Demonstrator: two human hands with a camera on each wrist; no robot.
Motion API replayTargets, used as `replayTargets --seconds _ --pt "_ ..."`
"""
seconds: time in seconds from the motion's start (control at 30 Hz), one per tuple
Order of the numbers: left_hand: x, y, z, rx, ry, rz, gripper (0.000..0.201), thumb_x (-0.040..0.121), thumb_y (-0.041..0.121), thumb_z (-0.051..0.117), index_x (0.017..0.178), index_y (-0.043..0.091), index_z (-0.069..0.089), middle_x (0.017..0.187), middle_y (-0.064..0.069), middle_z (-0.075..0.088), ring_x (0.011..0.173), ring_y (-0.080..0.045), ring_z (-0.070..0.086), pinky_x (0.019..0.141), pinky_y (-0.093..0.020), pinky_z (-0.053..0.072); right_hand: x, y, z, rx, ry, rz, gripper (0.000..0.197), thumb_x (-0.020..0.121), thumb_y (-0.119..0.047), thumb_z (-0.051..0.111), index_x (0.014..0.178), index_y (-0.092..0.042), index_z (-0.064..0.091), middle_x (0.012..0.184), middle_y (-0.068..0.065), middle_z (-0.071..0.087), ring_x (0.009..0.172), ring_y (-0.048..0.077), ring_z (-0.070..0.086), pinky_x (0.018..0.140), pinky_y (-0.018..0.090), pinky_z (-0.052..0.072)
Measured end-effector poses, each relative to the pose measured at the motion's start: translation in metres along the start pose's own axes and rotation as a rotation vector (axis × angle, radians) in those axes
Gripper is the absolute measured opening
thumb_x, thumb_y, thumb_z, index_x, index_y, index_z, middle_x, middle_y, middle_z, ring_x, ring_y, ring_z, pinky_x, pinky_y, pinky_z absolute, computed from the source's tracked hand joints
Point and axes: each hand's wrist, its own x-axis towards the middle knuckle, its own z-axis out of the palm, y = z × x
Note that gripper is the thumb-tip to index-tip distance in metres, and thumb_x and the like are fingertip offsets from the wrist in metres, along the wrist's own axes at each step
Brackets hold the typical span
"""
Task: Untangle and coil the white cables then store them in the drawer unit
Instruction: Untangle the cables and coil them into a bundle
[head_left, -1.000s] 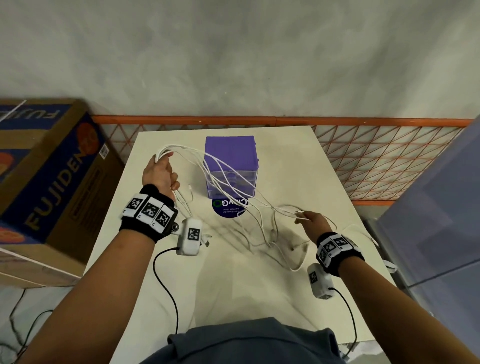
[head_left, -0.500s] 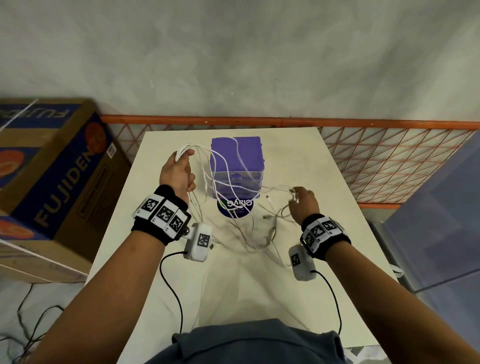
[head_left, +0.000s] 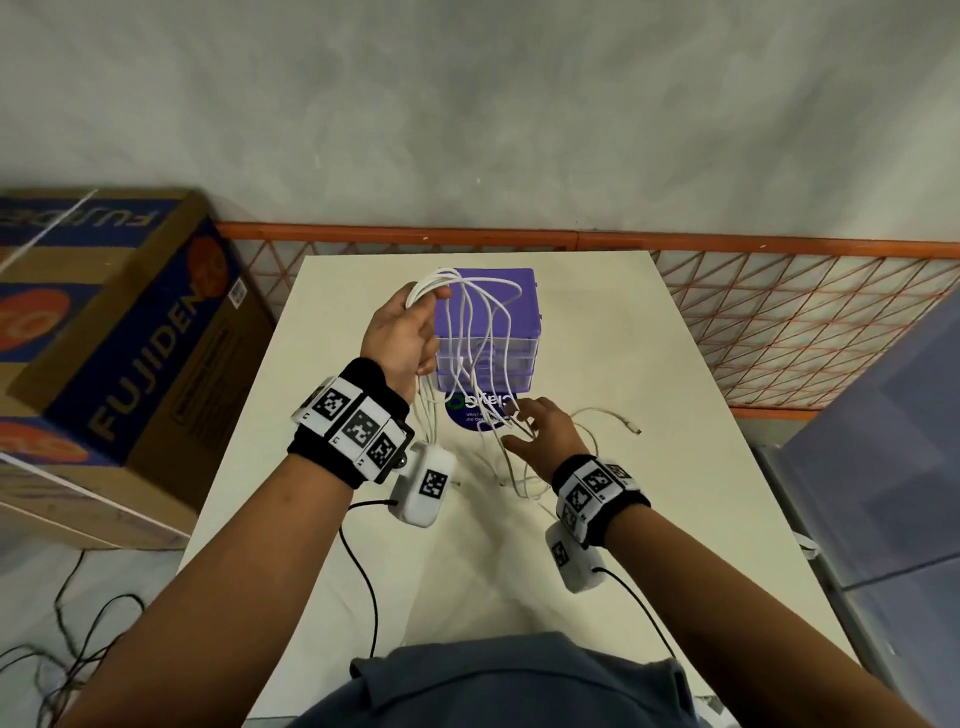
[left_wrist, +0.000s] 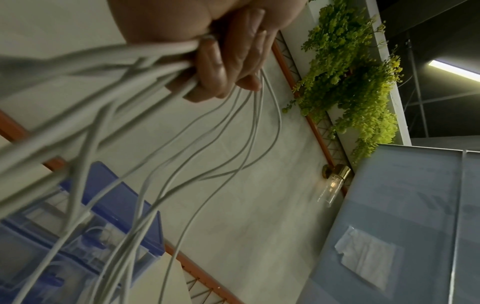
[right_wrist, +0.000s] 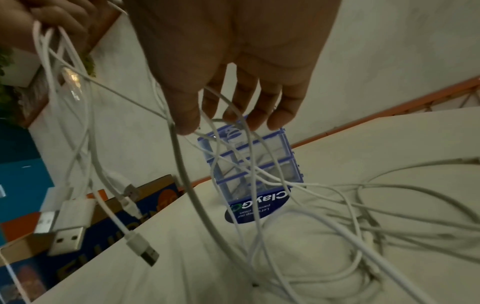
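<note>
My left hand (head_left: 402, 332) is raised beside the purple drawer unit (head_left: 488, 306) and grips a bunch of white cables (head_left: 470, 332) by their looped tops; its fingers (left_wrist: 228, 61) curl round the strands. The strands hang down in front of the drawer unit (right_wrist: 249, 162) and spread over the table as a loose tangle (right_wrist: 363, 222). My right hand (head_left: 543, 434) is lower, fingers straight and spread, with strands running between the fingers (right_wrist: 241, 102). USB plugs (right_wrist: 64, 224) dangle from the left hand's bunch.
The cream table (head_left: 623, 364) carries a round blue sticker (head_left: 478, 413) in front of the drawer unit. One cable end (head_left: 631, 427) lies to the right. A large cardboard box (head_left: 119, 364) stands left of the table. An orange mesh fence (head_left: 779, 332) runs behind.
My left hand has lifted the cable bunch higher and moved right, in front of the drawer unit. My right hand has moved left towards the hanging strands and opened its fingers.
</note>
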Motion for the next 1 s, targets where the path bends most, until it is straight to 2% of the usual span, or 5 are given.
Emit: replayTargets --seconds 0.3,0.53,0.67,0.9,1.0 --pt "0.011 -0.008 -0.012 0.025 0.139 -0.019 0.030 0.098 0.019 0.035 0.076 0.025 0.055 0.035 0.012 0.025 0.030 -0.002 0.018 0.036 -0.011 0.014 0.012 -0.015 -0.031 0.224 0.248 -0.075 0.008 0.087 -0.009 0.054 0.088 -0.006 0.062 0.065 -0.003 0.052 0.058 0.004 0.045 0.055 0.012 0.035" --pt "0.006 -0.034 -0.001 0.118 0.063 -0.073 0.028 0.097 0.022 0.040 0.075 0.023 0.057 0.034 0.012 0.023 0.030 -0.002 0.016 0.035 -0.010 0.012 0.027 -0.051 -0.065 0.336 0.262 -0.169 0.009 0.091 -0.009 0.047 0.086 -0.010 0.055 0.068 0.006 0.057 0.050 -0.003 0.051 0.055 0.008 0.042" --pt "0.013 -0.037 -0.010 -0.033 0.164 -0.120 0.034 0.100 0.026 0.030 0.076 0.024 0.055 0.035 0.011 0.027 0.030 -0.002 0.018 0.036 -0.010 0.013 0.025 -0.050 -0.077 0.236 0.263 -0.237 0.011 0.088 -0.004 0.053 0.094 -0.002 0.062 0.072 -0.006 0.049 0.060 -0.007 0.050 0.059 0.004 0.035" --pt "0.023 -0.030 -0.029 -0.210 0.318 -0.127 0.033 0.100 0.027 0.028 0.077 0.026 0.051 0.058 0.005 0.021 0.027 -0.002 0.020 0.036 -0.008 0.015 0.020 0.022 -0.084 -0.167 0.145 0.107 0.013 0.087 -0.016 0.055 0.076 -0.009 0.057 0.075 0.012 0.055 0.074 0.024 0.049 0.065 0.023 0.032" --pt "0.023 -0.031 -0.030 -0.188 0.328 -0.127 0.031 0.099 0.026 0.030 0.077 0.027 0.051 0.060 0.005 0.022 0.027 -0.003 0.021 0.036 -0.009 0.015 0.010 0.053 -0.076 -0.438 -0.084 0.347 0.023 0.092 -0.019 0.046 0.093 -0.002 0.061 0.108 0.023 0.063 0.103 0.034 0.057 0.081 0.033 0.043"
